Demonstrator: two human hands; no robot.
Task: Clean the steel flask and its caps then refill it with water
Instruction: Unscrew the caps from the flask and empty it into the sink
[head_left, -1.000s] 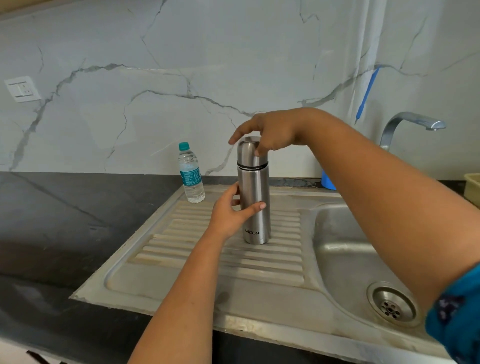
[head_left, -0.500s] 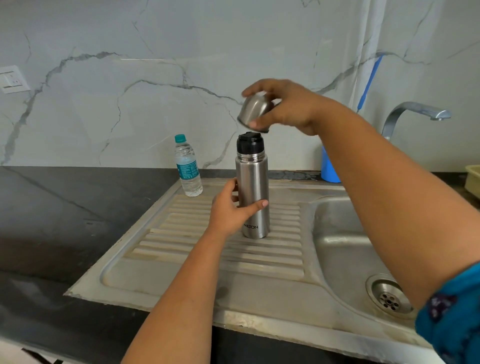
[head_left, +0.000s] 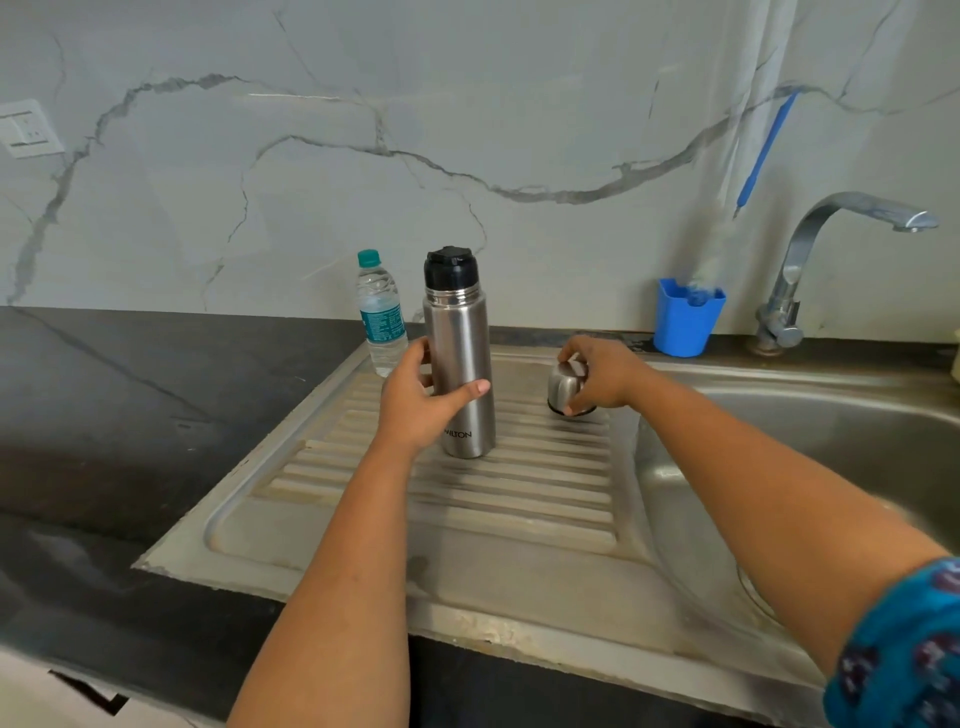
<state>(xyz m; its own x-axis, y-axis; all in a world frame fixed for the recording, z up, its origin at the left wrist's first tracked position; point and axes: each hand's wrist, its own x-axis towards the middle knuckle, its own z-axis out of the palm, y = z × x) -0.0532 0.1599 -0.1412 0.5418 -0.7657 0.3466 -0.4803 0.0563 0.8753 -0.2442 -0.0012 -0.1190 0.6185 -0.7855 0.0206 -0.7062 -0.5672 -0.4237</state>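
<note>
the flask (head_left: 460, 374) stands upright on the ribbed drainboard (head_left: 519, 483), its body wrapped by the left hand (head_left: 418, 402), whose fingers (head_left: 470, 388) curl round the front of the steel wall while the thumb sits behind it. the black inner cap (head_left: 450, 267) is on the neck, above those fingers. the steel outer cap (head_left: 566, 387) is off and rests mouth-down on the drainboard, just right of the flask and apart from it; the right hand (head_left: 602, 374) covers it from above, fingers curled round its dome and holding it. whether the cap is fully released onto the ribs cannot be told.

progress, as judged: only the first opening step is done. the inner cap remains to be removed, and no washing shows; the tap (head_left: 852, 223), beyond the right fingers, is not running and the basin (head_left: 831, 441) looks dry. cleaning of flask and both caps, refilling and closing are all left. a small water bottle (head_left: 382, 317) stands behind the left fingers, a blue holder (head_left: 685, 322) behind the right ones.
</note>
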